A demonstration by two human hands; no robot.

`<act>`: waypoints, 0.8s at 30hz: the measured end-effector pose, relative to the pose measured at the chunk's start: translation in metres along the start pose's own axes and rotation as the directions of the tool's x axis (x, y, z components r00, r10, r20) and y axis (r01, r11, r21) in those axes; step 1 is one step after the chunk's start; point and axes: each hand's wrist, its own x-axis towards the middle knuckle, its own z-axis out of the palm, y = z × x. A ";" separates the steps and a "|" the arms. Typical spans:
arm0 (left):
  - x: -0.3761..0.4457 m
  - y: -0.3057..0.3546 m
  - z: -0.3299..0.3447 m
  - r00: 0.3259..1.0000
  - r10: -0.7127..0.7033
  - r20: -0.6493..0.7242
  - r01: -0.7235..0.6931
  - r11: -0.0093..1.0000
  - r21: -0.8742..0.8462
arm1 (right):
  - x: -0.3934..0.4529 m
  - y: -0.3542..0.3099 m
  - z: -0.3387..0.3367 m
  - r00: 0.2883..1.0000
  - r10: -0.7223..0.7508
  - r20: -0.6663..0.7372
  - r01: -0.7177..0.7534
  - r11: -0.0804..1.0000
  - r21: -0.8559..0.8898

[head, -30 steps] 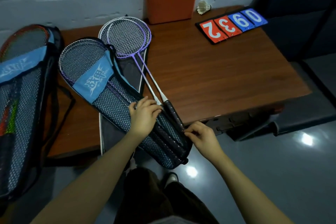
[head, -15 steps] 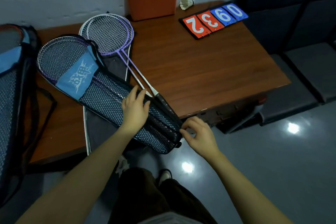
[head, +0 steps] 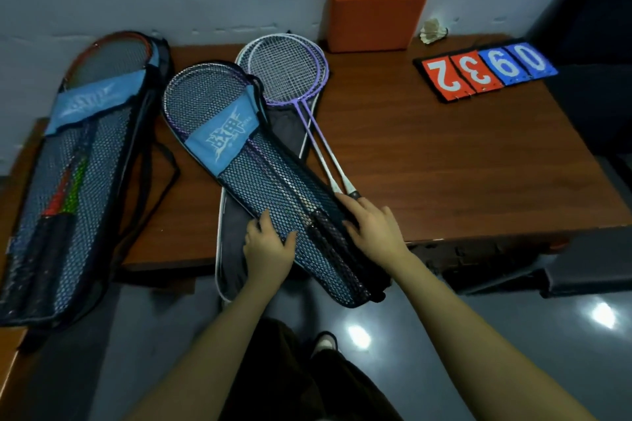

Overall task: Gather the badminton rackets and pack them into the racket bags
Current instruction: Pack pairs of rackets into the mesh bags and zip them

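Brown wooden table (head: pixel 444 154) against a grey wall holds mesh racket bags. Left hand (head: pixel 268 248) rests flat, fingers straight, on the middle bag (head: pixel 260 181); right hand (head: pixel 374 231) curls over its edge, fingertips hidden.

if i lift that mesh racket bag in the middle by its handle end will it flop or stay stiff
Probably fairly stiff along its length: the middle mesh bag already holds rackets. The mesh itself looks soft, so loose edges may sag. Its head end would likely dip.

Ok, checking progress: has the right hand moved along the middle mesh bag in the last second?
Yes. The right hand slid up the mesh bag, from near its bottom end to past the table's front edge, toward the wall.
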 end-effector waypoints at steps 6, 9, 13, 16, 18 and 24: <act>0.005 0.000 -0.002 0.998 0.064 -0.010 -0.065 0.952 -0.299 | -0.007 -0.018 -0.010 0.996 -0.084 -0.028 0.089 0.955 0.284; 0.004 0.003 -0.002 0.994 0.078 -0.071 -0.102 0.875 -0.472 | -0.013 -0.028 -0.011 0.993 -0.067 -0.099 0.097 0.931 0.351; 0.002 0.002 -0.009 0.986 0.057 -0.154 -0.134 0.822 -0.554 | -0.007 -0.038 -0.007 0.995 0.015 -0.101 0.021 0.938 0.346; 0.002 0.001 -0.022 0.981 0.053 -0.187 -0.156 0.786 -0.598 | 0.004 -0.045 -0.006 0.996 0.052 -0.074 -0.018 0.917 0.398; 0.003 0.003 -0.031 0.977 -0.030 -0.212 -0.122 0.734 -0.668 | 0.011 -0.052 -0.005 0.997 0.039 -0.060 -0.009 0.901 0.433; -0.004 -0.002 -0.048 0.939 -0.205 -0.278 -0.031 0.751 -0.660 | 0.031 -0.081 0.001 0.997 0.039 -0.063 0.001 0.843 0.539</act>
